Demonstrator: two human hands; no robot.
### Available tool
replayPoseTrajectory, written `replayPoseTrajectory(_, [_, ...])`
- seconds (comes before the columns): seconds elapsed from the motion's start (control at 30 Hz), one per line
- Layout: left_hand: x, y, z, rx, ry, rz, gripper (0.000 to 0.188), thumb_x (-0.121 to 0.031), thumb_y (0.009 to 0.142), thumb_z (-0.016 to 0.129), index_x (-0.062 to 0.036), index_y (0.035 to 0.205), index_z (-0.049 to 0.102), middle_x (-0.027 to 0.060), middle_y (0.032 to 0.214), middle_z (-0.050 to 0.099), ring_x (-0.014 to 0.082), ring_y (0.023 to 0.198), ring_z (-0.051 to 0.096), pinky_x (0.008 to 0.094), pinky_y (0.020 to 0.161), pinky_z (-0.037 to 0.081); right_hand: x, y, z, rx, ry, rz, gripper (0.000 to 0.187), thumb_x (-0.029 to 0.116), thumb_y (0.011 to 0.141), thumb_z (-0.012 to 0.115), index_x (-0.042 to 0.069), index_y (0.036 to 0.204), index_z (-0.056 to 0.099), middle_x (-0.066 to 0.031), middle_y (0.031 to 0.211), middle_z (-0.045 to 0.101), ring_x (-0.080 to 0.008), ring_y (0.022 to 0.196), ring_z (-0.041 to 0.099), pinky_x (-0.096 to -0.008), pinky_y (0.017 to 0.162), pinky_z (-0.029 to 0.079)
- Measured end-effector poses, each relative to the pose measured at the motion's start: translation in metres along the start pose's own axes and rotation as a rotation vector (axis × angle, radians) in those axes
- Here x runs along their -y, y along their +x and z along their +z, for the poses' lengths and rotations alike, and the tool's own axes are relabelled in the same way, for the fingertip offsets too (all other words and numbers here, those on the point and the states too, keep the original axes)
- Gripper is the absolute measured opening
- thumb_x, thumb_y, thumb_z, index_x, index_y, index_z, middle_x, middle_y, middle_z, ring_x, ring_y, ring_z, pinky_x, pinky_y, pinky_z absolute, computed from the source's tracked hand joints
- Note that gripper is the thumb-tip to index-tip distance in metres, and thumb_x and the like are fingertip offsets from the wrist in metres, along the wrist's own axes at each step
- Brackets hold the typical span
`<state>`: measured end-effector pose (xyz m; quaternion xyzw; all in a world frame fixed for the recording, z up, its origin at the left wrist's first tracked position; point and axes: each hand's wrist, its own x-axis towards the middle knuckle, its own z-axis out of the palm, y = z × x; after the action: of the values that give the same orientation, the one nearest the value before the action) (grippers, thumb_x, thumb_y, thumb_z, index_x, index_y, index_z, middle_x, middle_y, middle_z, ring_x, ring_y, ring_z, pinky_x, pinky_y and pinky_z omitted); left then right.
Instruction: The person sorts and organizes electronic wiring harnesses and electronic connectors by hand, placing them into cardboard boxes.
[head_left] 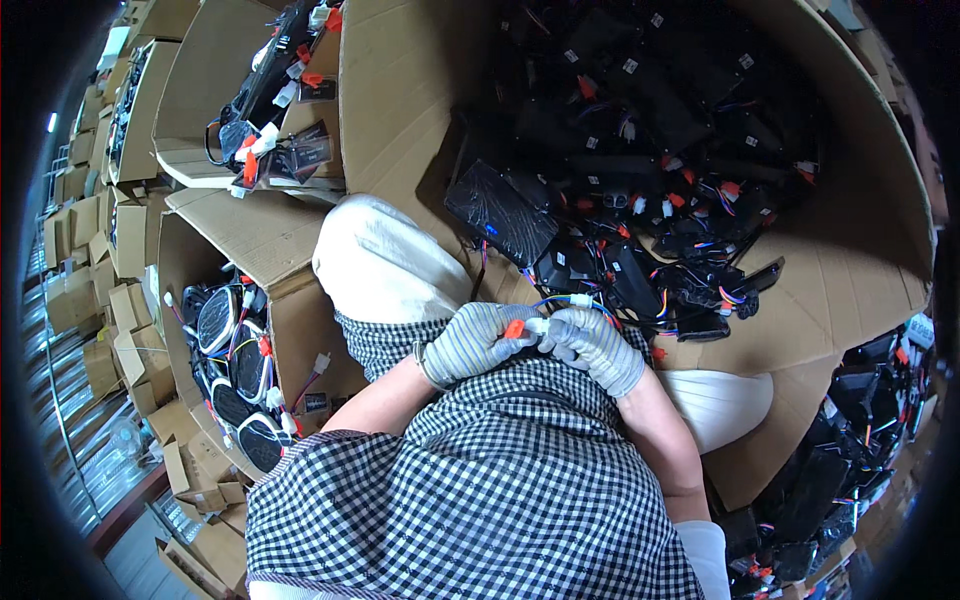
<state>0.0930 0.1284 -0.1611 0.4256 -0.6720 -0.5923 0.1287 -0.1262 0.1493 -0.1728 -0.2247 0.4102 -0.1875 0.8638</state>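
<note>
Both my hands wear striped grey gloves and meet over my lap. My left hand (468,345) is closed, with an orange-red plug connector (514,329) at its fingertips. A white plug connector (538,326) sits between the two hands, pinched by my right hand (598,350). Whether the two connectors are joined, I cannot tell. Above the right fingers a second white connector (581,300) hangs on blue and yellow wires. Those wires run toward a black plastic-wrapped module (500,212) at the near edge of the big carton, just beyond my hands.
A large open cardboard carton (395,90) in front holds many black modules (650,120) with coloured wires. At left, a smaller carton (245,235) contains round black wired parts (215,320). More black modules (865,410) lie at right. Stacked boxes (75,230) stand far left.
</note>
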Motion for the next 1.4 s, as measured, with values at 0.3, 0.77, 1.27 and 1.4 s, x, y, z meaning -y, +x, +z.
replayPoseTrajectory(0.3, [-0.001,0.001,-0.003,0.03,0.044,-0.005,0.034,-0.029,0.086,0.058,-0.0036,0.108,0.06,0.0141,0.09,0.066,0.0279,0.082,0.064,0.0323,0.073,0.049,0.002,0.001,0.003,-0.064,0.039,-0.026,0.043,0.043,0.082,0.064,0.004,0.1,0.06,0.0001,0.073,0.06,-0.0005,0.052,0.045,-0.0127,0.043,0.032])
replayPoseTrajectory(0.77, [-0.005,0.014,0.007,-0.232,0.024,-0.035,0.027,-0.025,0.088,0.057,-0.0025,0.1,0.062,0.0111,0.082,0.065,0.0239,0.075,0.064,0.0317,0.069,0.048,0.011,0.003,-0.013,-0.311,0.102,-0.375,0.035,0.04,0.083,0.064,0.006,0.088,0.061,0.0059,0.063,0.051,0.0001,0.051,0.043,-0.0146,0.041,0.028])
replayPoseTrajectory(1.27, [0.009,0.01,0.006,-0.169,-0.119,-0.178,0.021,-0.013,0.081,0.058,-0.0035,0.1,0.064,0.0047,0.074,0.062,0.0122,0.069,0.057,0.0262,0.065,0.046,0.047,0.06,-0.2,-0.583,1.395,-1.02,0.015,0.033,0.089,0.055,0.019,0.089,0.059,0.0033,0.057,0.051,-0.009,0.041,0.039,-0.0222,0.037,0.032])
replayPoseTrajectory(1.4, [0.013,0.003,0.008,-0.175,-0.262,-0.198,0.024,-0.014,0.084,0.056,-0.0029,0.104,0.063,0.0033,0.074,0.062,0.0101,0.067,0.056,0.0243,0.061,0.044,0.019,0.018,-0.178,-0.586,1.364,-1.029,0.019,0.032,0.089,0.057,0.014,0.095,0.058,0.0017,0.071,0.057,-0.009,0.048,0.042,-0.0226,0.042,0.032])
